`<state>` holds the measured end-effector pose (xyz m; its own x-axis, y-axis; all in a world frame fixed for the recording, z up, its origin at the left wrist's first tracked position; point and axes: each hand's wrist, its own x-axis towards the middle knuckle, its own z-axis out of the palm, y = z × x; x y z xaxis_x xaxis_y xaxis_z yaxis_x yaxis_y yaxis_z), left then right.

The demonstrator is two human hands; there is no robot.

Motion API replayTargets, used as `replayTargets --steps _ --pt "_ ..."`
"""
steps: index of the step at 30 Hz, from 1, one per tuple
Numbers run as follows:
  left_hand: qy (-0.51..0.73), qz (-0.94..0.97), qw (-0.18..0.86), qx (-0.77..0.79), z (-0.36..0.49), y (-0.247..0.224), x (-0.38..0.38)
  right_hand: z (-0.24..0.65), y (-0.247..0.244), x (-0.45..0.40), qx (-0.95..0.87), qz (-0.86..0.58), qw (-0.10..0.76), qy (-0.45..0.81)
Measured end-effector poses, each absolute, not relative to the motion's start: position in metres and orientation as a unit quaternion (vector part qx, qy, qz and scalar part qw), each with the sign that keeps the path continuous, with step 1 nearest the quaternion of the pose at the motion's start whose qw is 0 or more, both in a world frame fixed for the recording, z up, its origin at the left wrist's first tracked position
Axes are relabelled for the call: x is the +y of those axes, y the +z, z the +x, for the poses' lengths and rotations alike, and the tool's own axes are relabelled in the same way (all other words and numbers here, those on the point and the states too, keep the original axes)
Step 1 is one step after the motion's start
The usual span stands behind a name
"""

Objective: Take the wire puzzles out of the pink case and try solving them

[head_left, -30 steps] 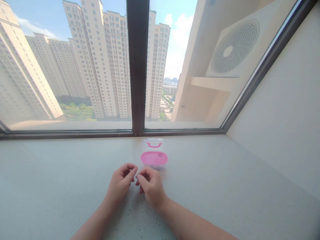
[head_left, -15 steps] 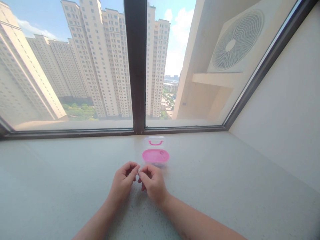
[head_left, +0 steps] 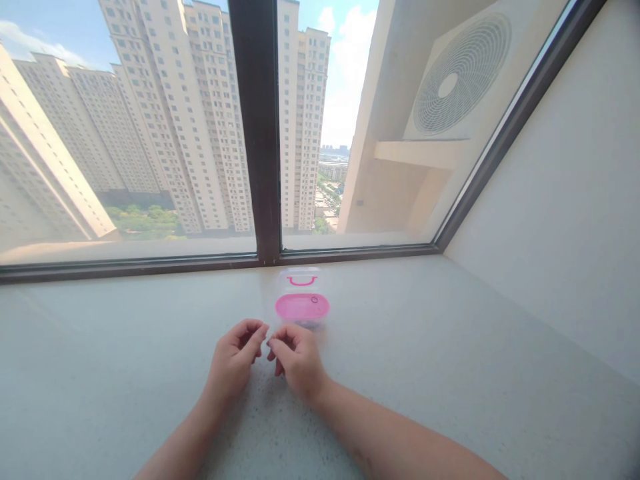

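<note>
the left hand and the right hand face each other above the pale sill, tips nearly meeting, thumb and forefinger drawn close on each; whether they are clamped on something (it would have to be tiny) i cannot tell. the pink container sits just beyond the right hand, partly hidden by it. for such fine fingertip work, i'd brace both wrists, hold one hand steady while the other makes small moves, and keep the tips in plain sight.
</note>
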<state>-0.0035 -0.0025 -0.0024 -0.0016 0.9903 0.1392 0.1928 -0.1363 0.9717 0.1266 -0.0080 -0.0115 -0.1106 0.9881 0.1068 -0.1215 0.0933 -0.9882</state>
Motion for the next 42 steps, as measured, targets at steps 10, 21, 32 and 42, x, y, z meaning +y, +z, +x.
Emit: replayTargets --steps 10,21,32,42 --pt "0.495 0.569 0.406 0.516 -0.002 0.001 -0.004 0.128 -0.013 -0.007 -0.519 -0.413 0.524 0.534" --pt "0.510 0.557 0.415 0.508 0.013 0.014 -0.010 0.138 -0.010 -0.009 -0.517 -0.403 0.546 0.522" --pt "0.502 0.561 0.421 0.506 0.011 0.013 -0.010 0.138 -0.008 -0.011 -0.521 -0.409 0.534 0.526" --pt "0.499 0.571 0.410 0.506 0.005 0.012 -0.011 0.132 -0.006 -0.012 -0.527 -0.410 0.537 0.515"
